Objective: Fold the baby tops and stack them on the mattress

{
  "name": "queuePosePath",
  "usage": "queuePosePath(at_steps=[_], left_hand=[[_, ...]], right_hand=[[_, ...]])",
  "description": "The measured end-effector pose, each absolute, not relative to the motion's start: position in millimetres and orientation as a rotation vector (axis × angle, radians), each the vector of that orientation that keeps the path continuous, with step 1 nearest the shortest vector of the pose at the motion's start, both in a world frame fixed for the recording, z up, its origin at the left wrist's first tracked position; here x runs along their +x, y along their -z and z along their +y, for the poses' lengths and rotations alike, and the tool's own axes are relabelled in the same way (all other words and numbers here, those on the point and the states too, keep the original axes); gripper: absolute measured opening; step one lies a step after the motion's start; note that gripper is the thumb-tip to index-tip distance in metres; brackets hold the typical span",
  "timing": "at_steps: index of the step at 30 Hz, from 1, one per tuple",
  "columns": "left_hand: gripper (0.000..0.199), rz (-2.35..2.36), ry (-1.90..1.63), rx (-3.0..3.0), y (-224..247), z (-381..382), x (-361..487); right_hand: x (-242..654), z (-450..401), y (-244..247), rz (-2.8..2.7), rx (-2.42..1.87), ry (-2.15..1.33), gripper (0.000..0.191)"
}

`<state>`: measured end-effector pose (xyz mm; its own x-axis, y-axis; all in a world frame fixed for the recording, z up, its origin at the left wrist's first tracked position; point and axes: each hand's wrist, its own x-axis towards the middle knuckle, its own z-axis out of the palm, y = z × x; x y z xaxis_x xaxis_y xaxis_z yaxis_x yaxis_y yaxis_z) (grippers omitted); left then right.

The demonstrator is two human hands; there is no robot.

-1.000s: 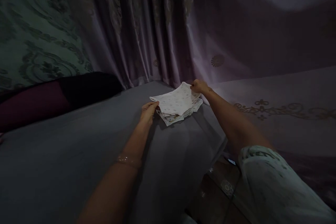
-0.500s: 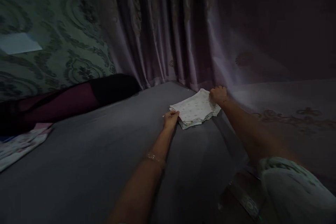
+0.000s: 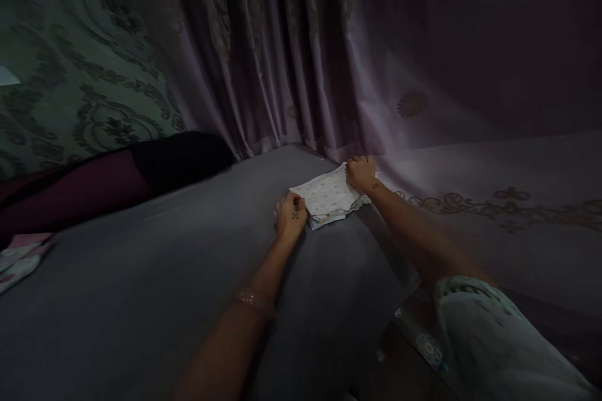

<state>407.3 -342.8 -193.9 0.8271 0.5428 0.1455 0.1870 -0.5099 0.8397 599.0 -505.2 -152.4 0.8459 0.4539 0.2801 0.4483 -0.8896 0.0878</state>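
A small pile of folded white cloths (image 3: 327, 193) with a faint dotted print lies on the grey mattress top (image 3: 197, 244); coloured print shows along its lower layers. At the left edge of the pile, my left hand (image 3: 290, 218) is closed, its curled fingers partly hidden against the cloth. My right hand (image 3: 361, 173) is closed in a fist at the far right end, with cloth bunched under the fingers. Whether the pile is one garment or several cannot be made out in the dim light.
Mauve curtains (image 3: 263, 75) hang along the back edge. A black and maroon long bundle (image 3: 183, 160) lies against the patterned wall (image 3: 113, 94). Folded pink and white fabric (image 3: 21, 257) sits at the left. A dark object with a round emblem (image 3: 427, 346) is at lower right.
The view has turned a little to the right, so everything sits further left. My left hand has rolled so its back shows more, fingers curled at the pile's edge. My right hand stays at the far end.
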Motion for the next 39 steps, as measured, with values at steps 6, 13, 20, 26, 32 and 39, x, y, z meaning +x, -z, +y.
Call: queuePosePath(at_steps=[6,13,20,26,32,39], left_hand=[[0.029,0.152,-0.521,2.566,187,-366,399],[0.053,-0.047,-0.258,2.866,203,-373,388],[0.055,-0.063,-0.225,2.954,210,-376,387],[0.055,-0.099,-0.226,2.954,208,-375,376],[0.057,-0.173,-0.184,2.895,203,-364,354],[0.056,-0.004,-0.133,2.927,212,-315,319]], right_hand=[[600,-501,159,0.866,3.048,-0.265,0.051],[610,-517,174,0.821,3.172,0.039,0.062],[611,-519,179,0.810,3.201,0.023,0.062],[603,-513,169,0.802,3.176,-0.016,0.059],[557,-480,159,1.031,3.099,-0.135,0.059],[524,-470,181,1.107,3.045,-0.209,0.057]])
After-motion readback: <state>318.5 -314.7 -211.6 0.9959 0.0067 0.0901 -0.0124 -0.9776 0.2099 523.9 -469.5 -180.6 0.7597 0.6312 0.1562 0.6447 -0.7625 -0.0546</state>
